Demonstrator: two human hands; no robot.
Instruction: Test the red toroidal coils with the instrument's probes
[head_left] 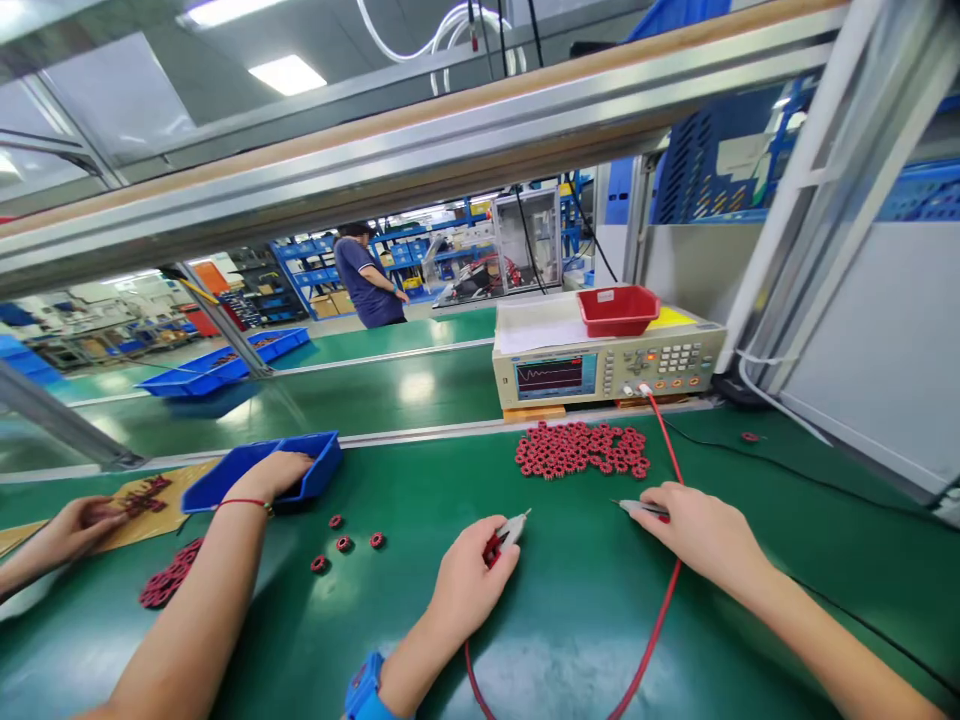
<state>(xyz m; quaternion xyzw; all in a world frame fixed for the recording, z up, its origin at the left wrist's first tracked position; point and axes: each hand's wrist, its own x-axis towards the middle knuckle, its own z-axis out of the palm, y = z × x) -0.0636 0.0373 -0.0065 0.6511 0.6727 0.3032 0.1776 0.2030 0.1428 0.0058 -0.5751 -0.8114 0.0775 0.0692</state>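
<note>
My left hand (pixel 474 575), with a blue watch (pixel 366 690) on its wrist, grips a grey test probe (pixel 511 530) whose pointed tip faces up and right. Opposite it, my right hand (pixel 701 525) is closed round a second grey test probe (pixel 637 510), tip pointing left. The two tips are apart, over bare green mat. Red leads run from the probes, one up to a bench tester (pixel 607 365) with a waveform on its screen. Just beyond the probes lies a flat cluster of small red-and-dark ring coils (pixel 577 450).
At left, a co-worker's hand (pixel 281 472) reaches into a blue bin (pixel 324 465); another hand (pixel 79 530) touches parts on brown card. Several loose rings (pixel 343 543) and a ring pile (pixel 171 575) lie nearby. A red tray (pixel 619 312) tops the tester. A shelf beam crosses overhead.
</note>
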